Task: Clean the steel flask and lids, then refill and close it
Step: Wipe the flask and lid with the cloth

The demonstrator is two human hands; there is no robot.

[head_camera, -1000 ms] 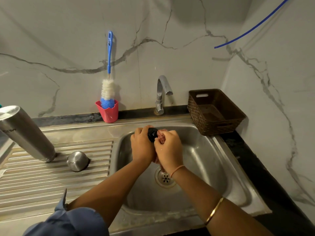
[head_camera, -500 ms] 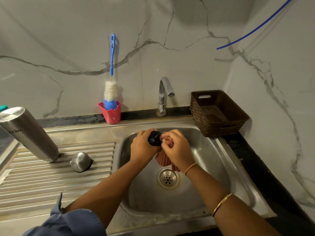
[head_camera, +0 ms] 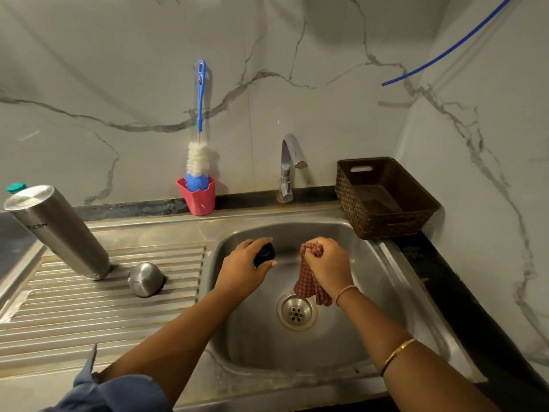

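- Gripping a small black lid (head_camera: 264, 254), left hand (head_camera: 242, 270) has fingers curled round it, over the sink basin (head_camera: 386, 292), left of centre.
- Right hand (head_camera: 328, 264) is clenched on a bunched red checked cloth (head_camera: 309, 281); its loose end hangs down just above the drain (head_camera: 297, 312).
- Hands are apart, lid and cloth not touching.
- Risk: the lid looks small and probably wet, so a loose hold could drop it into the basin.
- Risk: the cloth tail hangs close to the drain and could drag over it and pick up dirt, then smear the lid.
- Risk: steel flask (head_camera: 58, 231) stands upside down on the ribbed drainboard (head_camera: 89, 307); it looks tilted, maybe lens distortion, cannot tell. A knock from the left elbow could tip it.
- Risk: steel cap (head_camera: 146, 279) sits dome up just beside the flask's base; it looks round, so a nudge could send it sliding along the grooves.
- Tap (head_camera: 289, 166) is not running, no water visible; rinsing and refilling are likely not yet done.
- Counts: one flask, two lids (one black in hand, one steel on the drainboard), one cloth.
- Counts: one bottle brush (head_camera: 198, 156) standing in one pink cup (head_camera: 197, 197), one tap, one brown basket (head_camera: 386, 200) at the sink's right rear corner.
- Counts: one blue tube (head_camera: 445, 53) across the wall, one teal-capped item (head_camera: 16, 188) behind the flask, mostly hidden.
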